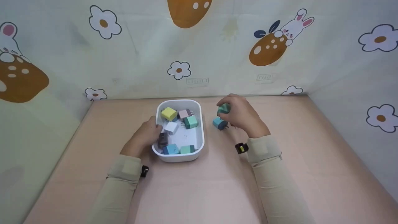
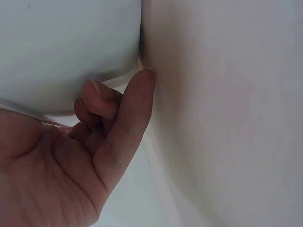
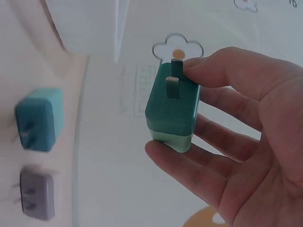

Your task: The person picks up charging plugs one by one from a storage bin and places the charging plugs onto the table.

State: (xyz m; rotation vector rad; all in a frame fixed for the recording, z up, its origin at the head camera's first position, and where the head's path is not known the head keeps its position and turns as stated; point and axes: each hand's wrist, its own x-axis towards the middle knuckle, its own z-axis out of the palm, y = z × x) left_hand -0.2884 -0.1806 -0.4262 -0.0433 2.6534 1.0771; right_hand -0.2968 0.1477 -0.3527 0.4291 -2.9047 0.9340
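Note:
My right hand [image 1: 243, 114] pinches a green charger plug [image 1: 223, 109] between thumb and fingers, lifted above the table to the right of a white bin [image 1: 203, 133]. In the right wrist view this plug [image 3: 173, 106] shows its two metal prongs. Below it lies a blue charger plug [image 1: 219, 123]. A grey-purple charger plug [image 3: 39, 194] sits beside the blue one in the right wrist view; in the head view my hand mostly hides it. My left hand [image 1: 143, 134] grips the bin's left wall, thumb at the rim and fingers outside against the wall [image 2: 61, 42].
Inside the bin lie several charger plugs: yellow [image 1: 168, 114], pink [image 1: 184, 114], green [image 1: 191, 122], white [image 1: 171, 128], dark brown [image 1: 163, 140] and blue [image 1: 171, 149] among them. Behind the pink-covered table [image 1: 199, 193] rises a patterned cloth wall [image 1: 140, 71].

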